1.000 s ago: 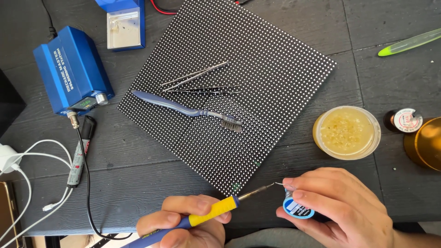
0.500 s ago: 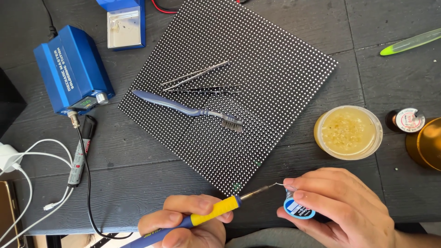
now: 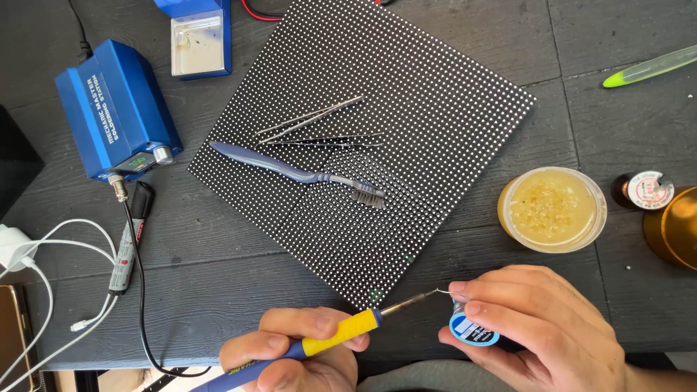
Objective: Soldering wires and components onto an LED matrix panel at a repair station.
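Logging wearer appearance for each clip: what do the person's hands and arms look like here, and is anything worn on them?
Both hands are bare: no gloves, rings or watch show on the left hand or the right hand. The right wrist is bare to the frame edge, with no sleeve. The left forearm is out of view.

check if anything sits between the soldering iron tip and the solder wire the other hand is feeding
Nothing visible does. The soldering iron tip meets the solder wire just off the dotted panel corner; the toothbrush and tweezers lie farther up the panel.

Blue soldering station [image 3: 116,109] upper left, small green screen [image 3: 136,161]
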